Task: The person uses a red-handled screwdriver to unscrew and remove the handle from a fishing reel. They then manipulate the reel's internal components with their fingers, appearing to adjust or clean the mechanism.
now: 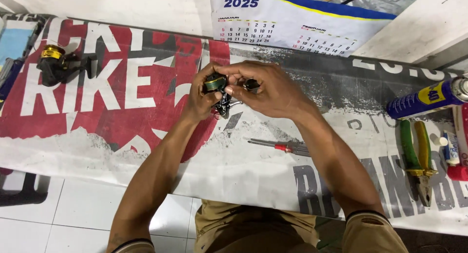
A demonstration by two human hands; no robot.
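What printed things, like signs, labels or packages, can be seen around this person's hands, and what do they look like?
Banner: spread flat as the work surface, red, white and grey with big block letters.
Wall calendar: top centre, white sheet with a blue and yellow band.
Spray can: lying at the right edge, blue with a yellow label.
Small tube: far right beside the pliers, white with blue print.

Two hands in shot, the left hand (201, 99) and the right hand (270, 89). Two fishing reels: one reel (220, 89) between the hands, a second reel (58, 62) lying off at the far left. One screwdriver (278, 146), one pair of pliers (419, 160), one blue spray can (429, 98), one wall calendar (292, 23), and one printed banner (122, 101) under it all.
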